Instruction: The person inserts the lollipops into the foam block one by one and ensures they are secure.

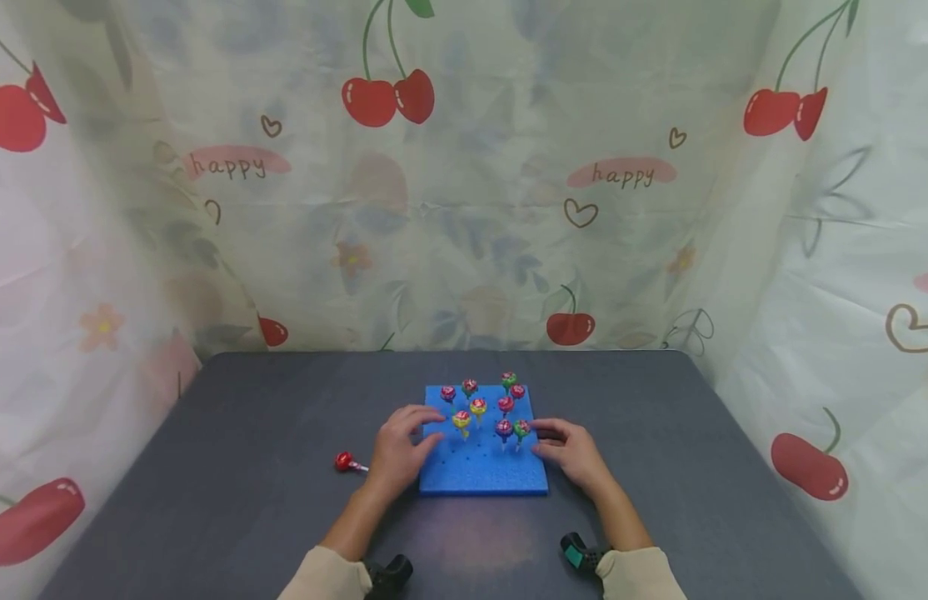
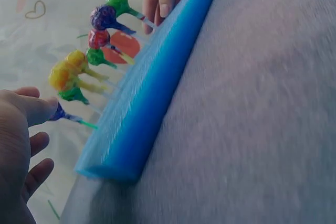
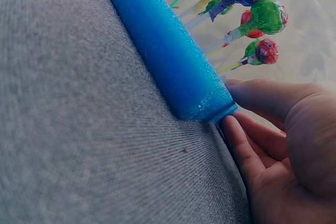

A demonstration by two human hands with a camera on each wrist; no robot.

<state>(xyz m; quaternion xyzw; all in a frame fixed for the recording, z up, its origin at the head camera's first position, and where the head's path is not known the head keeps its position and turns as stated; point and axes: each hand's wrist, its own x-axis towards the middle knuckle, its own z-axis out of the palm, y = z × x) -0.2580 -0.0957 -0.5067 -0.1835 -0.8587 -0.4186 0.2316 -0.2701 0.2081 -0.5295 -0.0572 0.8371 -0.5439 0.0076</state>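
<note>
A blue foam board [image 1: 482,479] lies on the table with several wrapped lollipops stuck upright in it by their sticks. Among them are a yellow lollipop [image 1: 461,420], a purple lollipop [image 1: 504,428] and a green lollipop [image 3: 269,16]. My left hand [image 1: 400,446] is over the board's left side, fingers spread and nothing held. In the left wrist view its thumb overlaps a purple wrapper [image 2: 58,113]. On the right, my right hand [image 3: 299,145] grips the board's edge near a corner, thumb above and fingers below. Several small holes show in the front of the board.
A loose red lollipop [image 1: 344,462] lies on the dark grey table [image 1: 269,433], left of my left wrist. Cherry-printed curtains [image 1: 464,250] hang behind the table and at both sides. Dark straps with devices [image 1: 580,554] sit at the wrists.
</note>
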